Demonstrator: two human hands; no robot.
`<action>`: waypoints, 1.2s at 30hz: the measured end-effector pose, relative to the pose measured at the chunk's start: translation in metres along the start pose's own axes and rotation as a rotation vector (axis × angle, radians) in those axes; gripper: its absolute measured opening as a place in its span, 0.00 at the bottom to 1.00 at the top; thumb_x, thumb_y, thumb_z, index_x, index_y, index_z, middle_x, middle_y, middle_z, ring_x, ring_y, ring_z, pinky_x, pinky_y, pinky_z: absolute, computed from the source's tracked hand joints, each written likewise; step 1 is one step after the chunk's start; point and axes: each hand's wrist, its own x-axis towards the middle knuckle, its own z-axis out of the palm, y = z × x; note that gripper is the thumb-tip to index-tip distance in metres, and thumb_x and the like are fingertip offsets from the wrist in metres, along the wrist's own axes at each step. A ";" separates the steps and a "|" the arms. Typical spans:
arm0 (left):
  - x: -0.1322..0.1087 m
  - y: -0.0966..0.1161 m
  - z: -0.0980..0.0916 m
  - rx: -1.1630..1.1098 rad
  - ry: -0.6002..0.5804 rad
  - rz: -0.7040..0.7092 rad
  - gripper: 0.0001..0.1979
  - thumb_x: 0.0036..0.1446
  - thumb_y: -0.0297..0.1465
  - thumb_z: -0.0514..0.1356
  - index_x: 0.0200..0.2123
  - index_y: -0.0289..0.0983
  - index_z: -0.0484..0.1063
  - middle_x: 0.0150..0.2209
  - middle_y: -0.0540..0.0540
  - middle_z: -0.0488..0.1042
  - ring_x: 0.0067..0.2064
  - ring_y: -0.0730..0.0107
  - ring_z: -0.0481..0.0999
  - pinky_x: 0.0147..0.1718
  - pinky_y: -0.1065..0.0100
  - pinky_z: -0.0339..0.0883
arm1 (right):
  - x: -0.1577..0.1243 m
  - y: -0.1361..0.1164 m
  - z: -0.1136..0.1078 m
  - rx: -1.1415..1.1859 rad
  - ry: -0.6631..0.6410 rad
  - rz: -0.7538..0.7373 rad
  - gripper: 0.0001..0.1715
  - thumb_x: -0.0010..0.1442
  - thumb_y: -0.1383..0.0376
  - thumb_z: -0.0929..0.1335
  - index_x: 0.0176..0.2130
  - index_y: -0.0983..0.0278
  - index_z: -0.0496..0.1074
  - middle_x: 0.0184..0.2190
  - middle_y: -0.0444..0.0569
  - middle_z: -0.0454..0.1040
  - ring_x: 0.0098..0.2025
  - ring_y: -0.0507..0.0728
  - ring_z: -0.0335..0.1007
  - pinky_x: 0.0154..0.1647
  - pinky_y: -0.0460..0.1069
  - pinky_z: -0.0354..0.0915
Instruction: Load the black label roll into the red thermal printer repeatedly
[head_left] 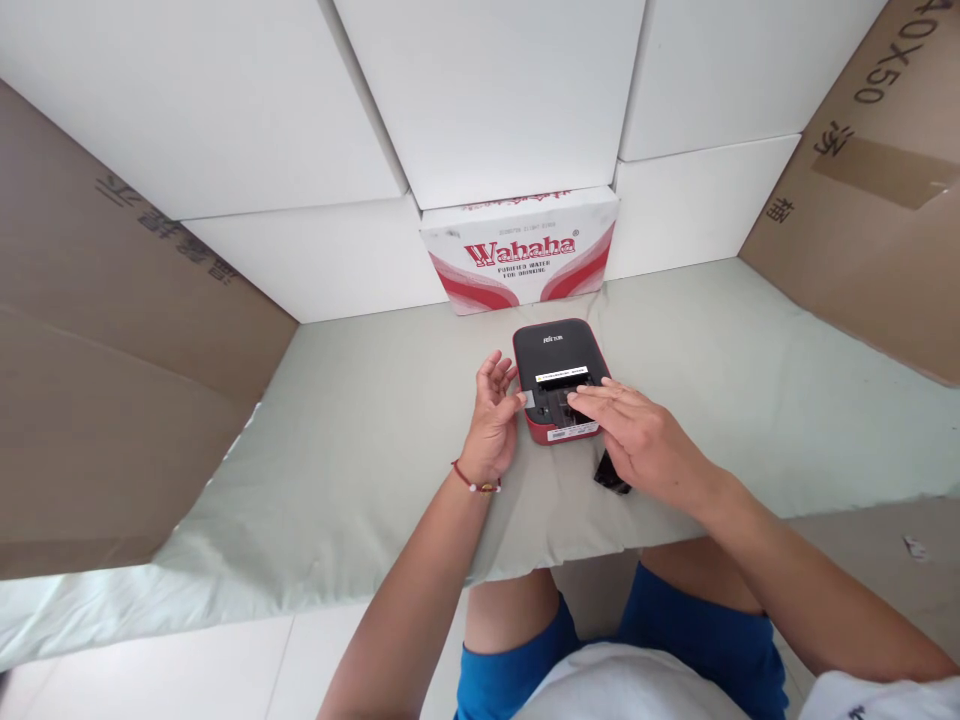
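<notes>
- Black-and-red rounded-rectangular plastic device (558,352) is lying flat on a pale green cloth (375,400), sitting between the two hands, near end under the right fingertips.
- Dark recess (555,403) is showing in the near half of its top; white printed strip (561,375) is running along the far side of that recess; white barcode sticker (571,433) is showing on the near red edge.
- Left hand (493,420) is standing at the device's left side, half open, fingers loosely curled, thumb touching the left edge by a small grey patch (529,399); can't tell if it's pinching anything.
- Right hand (641,430) is reaching over from the right, palm down, fingers nearly straight and close together, tips over the recess; undersides are hidden, so can't tell if it's gripping.
- Small glossy black piece (610,476) is lying on the cloth just beside the device's near right corner, partly under the right hand.
- Red cord bracelet with pale beads (480,488) is circling the left wrist.
- White-and-red "Wahaha" cardboard box (523,255) is standing behind the device.
- Plain white boxes (495,90) are stacking up behind; brown cardboard cartons (112,400) are flanking both sides.
</notes>
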 end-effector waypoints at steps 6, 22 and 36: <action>0.005 -0.004 -0.003 -0.022 -0.021 -0.034 0.44 0.60 0.33 0.67 0.75 0.59 0.53 0.74 0.42 0.64 0.72 0.59 0.70 0.63 0.56 0.74 | 0.003 0.004 -0.007 0.068 0.006 -0.026 0.27 0.68 0.79 0.61 0.59 0.71 0.78 0.56 0.59 0.85 0.62 0.61 0.81 0.69 0.61 0.74; -0.020 0.014 0.001 0.317 -0.022 0.340 0.29 0.72 0.43 0.62 0.71 0.48 0.60 0.70 0.35 0.68 0.71 0.53 0.72 0.66 0.47 0.72 | 0.140 0.031 0.001 -0.338 -0.724 0.419 0.15 0.64 0.71 0.71 0.47 0.65 0.86 0.46 0.62 0.87 0.49 0.67 0.84 0.44 0.53 0.71; -0.038 0.037 0.023 1.009 0.032 0.944 0.15 0.68 0.33 0.65 0.56 0.41 0.74 0.47 0.40 0.78 0.53 0.53 0.80 0.53 0.53 0.74 | 0.137 0.034 0.015 -0.369 -0.736 0.428 0.22 0.65 0.66 0.73 0.58 0.66 0.80 0.52 0.67 0.85 0.53 0.67 0.83 0.49 0.53 0.72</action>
